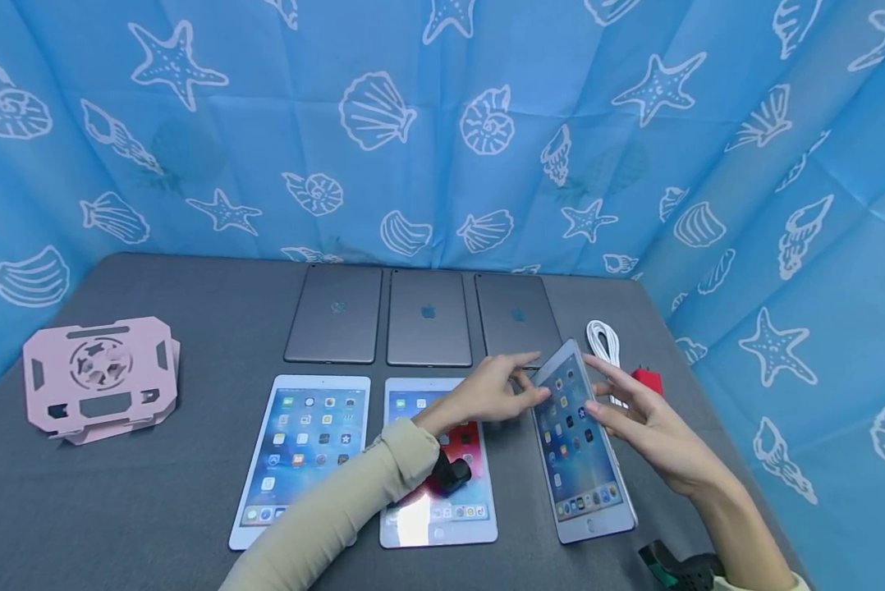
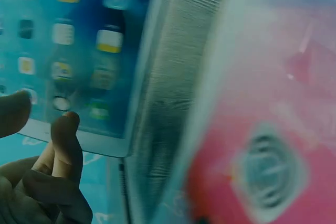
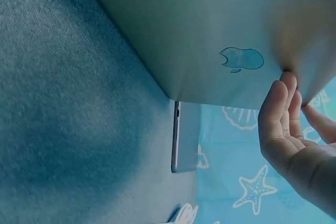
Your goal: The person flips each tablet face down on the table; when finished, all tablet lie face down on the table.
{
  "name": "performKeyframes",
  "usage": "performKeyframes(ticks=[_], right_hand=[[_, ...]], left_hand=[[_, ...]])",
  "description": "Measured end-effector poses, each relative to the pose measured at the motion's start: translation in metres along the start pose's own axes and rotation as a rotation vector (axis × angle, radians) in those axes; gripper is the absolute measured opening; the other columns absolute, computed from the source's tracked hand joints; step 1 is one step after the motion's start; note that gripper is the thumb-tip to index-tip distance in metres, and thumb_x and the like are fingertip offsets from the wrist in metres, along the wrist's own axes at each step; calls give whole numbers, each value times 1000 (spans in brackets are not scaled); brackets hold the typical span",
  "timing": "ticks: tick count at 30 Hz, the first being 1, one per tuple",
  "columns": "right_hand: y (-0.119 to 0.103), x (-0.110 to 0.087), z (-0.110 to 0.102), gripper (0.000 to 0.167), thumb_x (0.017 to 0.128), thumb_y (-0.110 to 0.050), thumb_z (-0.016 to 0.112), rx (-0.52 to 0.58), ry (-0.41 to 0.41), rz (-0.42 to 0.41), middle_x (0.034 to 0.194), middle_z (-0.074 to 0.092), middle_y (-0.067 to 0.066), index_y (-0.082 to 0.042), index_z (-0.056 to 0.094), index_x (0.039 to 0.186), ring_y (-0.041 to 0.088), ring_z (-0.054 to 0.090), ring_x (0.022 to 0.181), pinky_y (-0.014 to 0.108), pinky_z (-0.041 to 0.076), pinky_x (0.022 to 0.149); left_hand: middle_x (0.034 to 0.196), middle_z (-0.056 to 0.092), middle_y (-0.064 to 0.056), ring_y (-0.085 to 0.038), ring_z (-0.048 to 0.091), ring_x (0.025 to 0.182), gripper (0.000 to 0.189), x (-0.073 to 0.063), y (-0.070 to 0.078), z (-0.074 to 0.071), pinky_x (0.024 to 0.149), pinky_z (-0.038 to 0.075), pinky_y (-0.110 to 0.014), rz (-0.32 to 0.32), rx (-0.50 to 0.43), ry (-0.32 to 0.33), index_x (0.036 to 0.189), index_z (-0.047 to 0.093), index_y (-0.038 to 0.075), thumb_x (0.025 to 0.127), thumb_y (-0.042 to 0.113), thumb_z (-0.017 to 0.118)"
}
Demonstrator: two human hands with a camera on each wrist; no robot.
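One tablet [image 1: 579,443] tilts on the right of the table [image 1: 154,509], its edge pinched by the right hand [image 1: 649,435]; whether the left hand [image 1: 490,390] grips it cannot be told. Light support at both edges should prevent slips. White-framed, it glows blue beneath rows of icons.
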State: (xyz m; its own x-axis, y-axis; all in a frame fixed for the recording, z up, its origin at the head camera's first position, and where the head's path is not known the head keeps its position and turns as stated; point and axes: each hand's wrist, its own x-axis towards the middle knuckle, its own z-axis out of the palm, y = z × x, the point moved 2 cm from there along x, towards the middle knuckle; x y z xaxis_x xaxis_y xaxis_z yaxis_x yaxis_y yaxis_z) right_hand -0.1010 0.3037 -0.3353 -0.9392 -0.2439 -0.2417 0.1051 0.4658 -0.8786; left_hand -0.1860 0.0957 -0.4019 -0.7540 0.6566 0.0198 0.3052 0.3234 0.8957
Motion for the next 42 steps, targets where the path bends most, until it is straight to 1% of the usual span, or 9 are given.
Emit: performKeyframes(ticks=[5,9,13,19,22,26,32,38,42], right_hand=[[1,3,7,67,109,-26,48,45,-32,30,148,37,26,-20,14,165,30,56,123,51,51,97],[2,5,13,65,110,-29,45,52,-70,43,159,26,29,-17,12,166,45,40,141,55,48,104],[3,8,20,65,111,-32,42,41,-109,59,163,19,30,-16,10,166,49,25,149,47,49,103],[6,15,25,64,112,-34,41,21,-151,57,161,21,31,-16,11,166,52,27,149,45,50,102],[11,21,25,66,111,-33,45,24,-170,62,160,24,32,-14,14,165,47,40,143,39,53,98],[22,31,24,71,108,-30,54,20,-208,80,155,34,33,-9,16,164,34,56,131,35,56,94],[33,50,24,78,104,-31,60,-11,-248,135,147,42,28,-7,16,164,28,57,126,38,54,96],[35,61,23,87,101,-30,65,-20,-253,156,149,46,28,0,12,163,25,57,124,34,54,93],[35,64,24,93,99,-33,68,-35,-246,163,148,49,28,5,11,162,21,58,118,31,54,90]], left_hand=[[101,79,-11,-10,57,48,65,0,9,-10,49,46,-20,61,-53,41,157,39,7,102,32,64],[98,79,-9,-8,59,51,67,-1,15,-16,50,46,-20,69,-50,58,157,39,9,102,36,64],[99,79,-8,-20,66,58,68,-4,19,-20,51,46,-20,66,-55,56,157,40,10,100,35,66],[106,78,-10,-42,70,73,67,-8,16,-23,53,49,-21,52,-155,32,157,40,10,100,31,68],[109,77,-11,-46,69,76,66,-10,13,-24,55,50,-23,52,-202,15,157,39,10,100,28,67],[113,75,-13,-45,70,81,66,-12,9,-27,58,53,-25,52,-217,-12,158,37,8,101,28,65],[118,73,-16,-42,71,83,70,-17,3,-34,63,54,-24,48,-215,-54,160,31,3,102,28,64],[117,71,-19,-24,70,72,80,-20,-2,-40,67,54,-27,62,-243,-86,159,30,1,99,41,66],[113,70,-19,-39,70,76,77,-22,-4,-43,71,59,-40,59,-281,-92,157,34,4,98,38,68]])
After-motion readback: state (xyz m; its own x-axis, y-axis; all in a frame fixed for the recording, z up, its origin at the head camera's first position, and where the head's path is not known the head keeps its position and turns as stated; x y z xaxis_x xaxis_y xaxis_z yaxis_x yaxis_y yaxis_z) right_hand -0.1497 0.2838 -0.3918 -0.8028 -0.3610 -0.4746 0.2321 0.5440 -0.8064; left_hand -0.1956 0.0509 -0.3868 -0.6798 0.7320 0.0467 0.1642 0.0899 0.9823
